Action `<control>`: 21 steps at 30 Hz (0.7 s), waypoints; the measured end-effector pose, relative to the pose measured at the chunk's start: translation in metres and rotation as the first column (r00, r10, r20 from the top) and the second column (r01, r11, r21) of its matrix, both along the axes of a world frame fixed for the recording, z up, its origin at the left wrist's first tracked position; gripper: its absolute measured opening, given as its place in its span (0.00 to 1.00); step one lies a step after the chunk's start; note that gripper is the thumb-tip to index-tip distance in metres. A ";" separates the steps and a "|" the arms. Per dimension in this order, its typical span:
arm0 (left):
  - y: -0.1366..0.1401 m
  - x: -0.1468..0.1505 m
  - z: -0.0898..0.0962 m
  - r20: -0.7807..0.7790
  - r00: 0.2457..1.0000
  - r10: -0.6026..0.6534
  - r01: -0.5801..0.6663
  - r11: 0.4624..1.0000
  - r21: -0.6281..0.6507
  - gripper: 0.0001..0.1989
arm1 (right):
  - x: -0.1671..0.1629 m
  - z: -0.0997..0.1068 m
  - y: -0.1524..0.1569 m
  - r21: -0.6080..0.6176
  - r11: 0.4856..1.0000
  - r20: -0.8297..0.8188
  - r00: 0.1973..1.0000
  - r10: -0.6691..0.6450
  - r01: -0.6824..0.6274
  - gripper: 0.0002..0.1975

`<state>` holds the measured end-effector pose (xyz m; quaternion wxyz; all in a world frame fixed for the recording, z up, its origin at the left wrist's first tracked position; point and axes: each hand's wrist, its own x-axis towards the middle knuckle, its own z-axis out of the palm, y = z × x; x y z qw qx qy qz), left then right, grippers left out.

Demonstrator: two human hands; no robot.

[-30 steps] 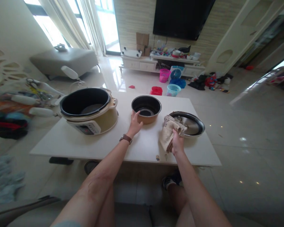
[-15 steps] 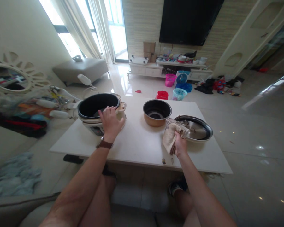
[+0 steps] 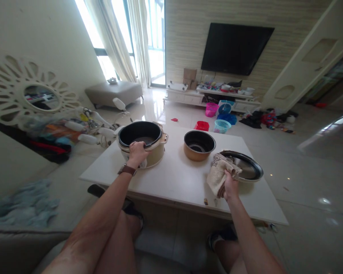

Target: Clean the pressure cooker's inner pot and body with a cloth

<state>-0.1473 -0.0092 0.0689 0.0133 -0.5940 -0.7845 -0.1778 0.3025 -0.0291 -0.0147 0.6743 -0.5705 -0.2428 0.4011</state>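
Observation:
My left hand (image 3: pixel 138 153) is closed over the near rim of a white electric cooker (image 3: pixel 156 154), whose dark inside is open to view. The cooker stands upright on the left of the table. In my right hand (image 3: pixel 231 185) is a folded beige cloth (image 3: pixel 218 176), held above the table's right part. Between the two hands sits a removable inner pot (image 3: pixel 198 153), dark inside and golden brown outside. Just behind the cloth lies the round cooker lid (image 3: pixel 250 168), metal inner face up, partly covered by the cloth and hand.
The white table (image 3: pixel 171 179) carries two small bits near its front edge, one a brownish piece (image 3: pixel 205 201). White lamp arms (image 3: pixel 103 131) crowd the cooker's left side. Past the table are a red stool (image 3: pixel 201 126), a blue basket (image 3: pixel 222 126) and a pink basket (image 3: pixel 211 109).
My left hand has come down from above the cooker's opening and closed on its near rim. My right hand still holds the cloth. The view has tilted up and shifted left.

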 end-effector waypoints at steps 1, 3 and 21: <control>-0.004 0.000 -0.002 0.000 1.000 -0.013 0.013 1.000 0.008 0.21 | 0.001 0.003 -0.002 0.004 1.000 -0.008 1.000 -0.011 0.011 0.19; -0.014 0.003 -0.005 0.006 0.999 -0.044 0.044 0.998 0.037 0.19 | 0.003 0.011 -0.005 0.009 0.999 -0.032 0.999 -0.030 0.031 0.19; -0.113 0.130 -0.007 0.214 0.946 -0.244 0.200 0.958 0.206 0.08 | -0.019 0.127 -0.061 -0.057 0.985 -0.229 0.962 0.146 -0.163 0.13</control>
